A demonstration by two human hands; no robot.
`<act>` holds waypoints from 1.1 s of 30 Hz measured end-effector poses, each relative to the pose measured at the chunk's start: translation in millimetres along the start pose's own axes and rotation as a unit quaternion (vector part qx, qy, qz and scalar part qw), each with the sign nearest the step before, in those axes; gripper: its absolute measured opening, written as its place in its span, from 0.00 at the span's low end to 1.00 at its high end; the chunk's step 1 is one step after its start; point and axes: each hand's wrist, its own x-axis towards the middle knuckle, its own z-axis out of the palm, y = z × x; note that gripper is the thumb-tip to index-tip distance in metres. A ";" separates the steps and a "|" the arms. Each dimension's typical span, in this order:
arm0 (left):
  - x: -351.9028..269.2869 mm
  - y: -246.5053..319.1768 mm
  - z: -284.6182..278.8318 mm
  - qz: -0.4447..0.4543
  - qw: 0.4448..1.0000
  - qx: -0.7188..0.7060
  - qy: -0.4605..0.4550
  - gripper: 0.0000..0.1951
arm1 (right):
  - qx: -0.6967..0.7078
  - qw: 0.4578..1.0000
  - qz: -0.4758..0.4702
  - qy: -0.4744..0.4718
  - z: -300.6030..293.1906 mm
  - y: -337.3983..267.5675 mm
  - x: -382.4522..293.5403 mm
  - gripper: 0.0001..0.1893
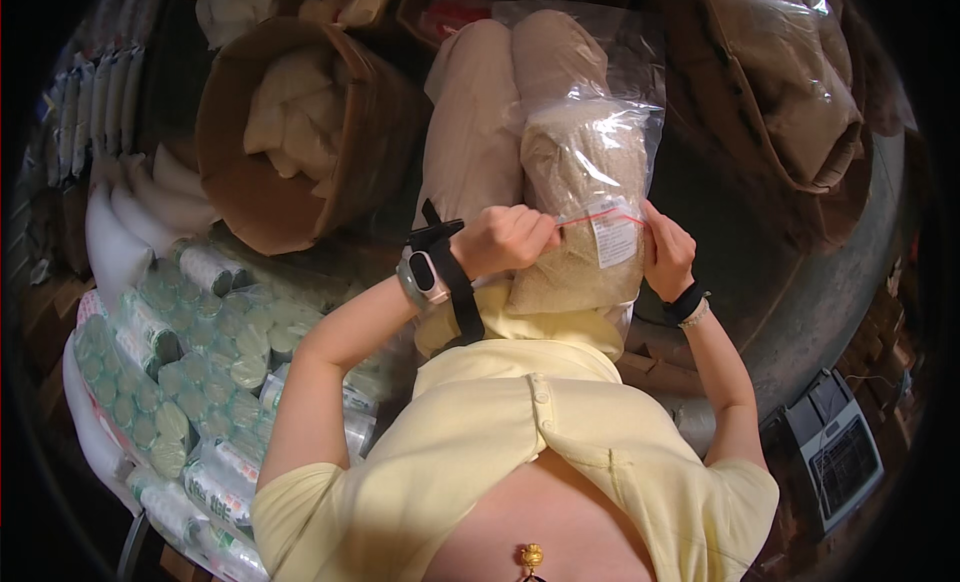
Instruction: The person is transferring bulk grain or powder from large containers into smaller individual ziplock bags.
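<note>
A clear zip-lock plastic bag (pixel 624 71) rests across my lap and thighs. Inside it is a smaller clear pack of tan granules (pixel 559 177), with a printed white label (pixel 616 240) near its lower end. The red zip strip (pixel 589 216) of the outer bag crosses over the label. My left hand (pixel 512 237) grips the left end of that strip in a closed fist. On the right edge of the bag, my right hand (pixel 669 246) pinches the strip's other end between thumb and fingers.
A cardboard box (pixel 217 162) with pale packs stands ahead to the left. Another box (pixel 739 79) holding large plastic bags is at the right. Wrapped green-tinted jars (pixel 202 364) and white bags (pixel 112 237) lie at my left. A digital scale (pixel 832 447) sits at lower right.
</note>
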 end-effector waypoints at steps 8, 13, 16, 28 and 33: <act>36.5 16.6 7.3 -0.237 0.968 0.055 -0.068 0.09 | -0.026 0.984 0.055 -0.169 -21.3 0.2 35.1 0.14; 22.5 10.6 4.1 -0.188 0.980 0.009 -0.069 0.11 | -0.041 0.989 -0.008 -0.143 -16.7 -1.9 26.3 0.15; -2.0 18.5 -2.9 -0.231 0.966 0.013 -0.112 0.11 | -0.035 0.995 -0.019 -0.092 -8.9 -12.6 1.2 0.19; -36.4 -19.6 30.9 -0.456 0.825 -0.310 -0.125 0.10 | 0.069 0.972 0.199 -0.103 36.2 1.0 -3.0 0.16; -22.7 -18.8 -0.6 -0.488 0.800 -0.335 -0.097 0.14 | 0.275 0.906 0.279 -0.160 14.3 2.2 10.2 0.10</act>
